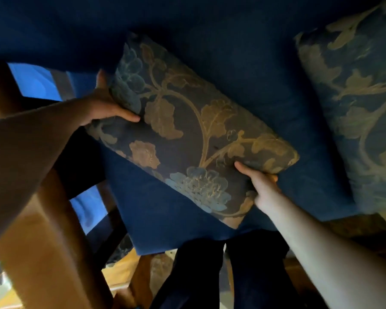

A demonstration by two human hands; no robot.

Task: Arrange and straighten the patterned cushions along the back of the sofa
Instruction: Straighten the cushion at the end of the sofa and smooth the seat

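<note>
I hold the blue-grey cushion with gold leaf and pale flower pattern (pixel 187 134) tilted across the dark blue fabric sofa seat (pixel 156 217), its far corner against the backrest, well apart from the second matching patterned cushion (pixel 352 103) propped on the right. To seat it well, I judge I should turn it upright, press its lower edge into the crease where seat meets back, and level its top with its neighbour (not let it slump). My left hand (pixel 105 105) is clamped on the left edge, thumb on the face, fingers wrapped behind. My right hand (pixel 262 184) grips the near right corner, thumb on top. Both forearms reach forward, spread wide.
</note>
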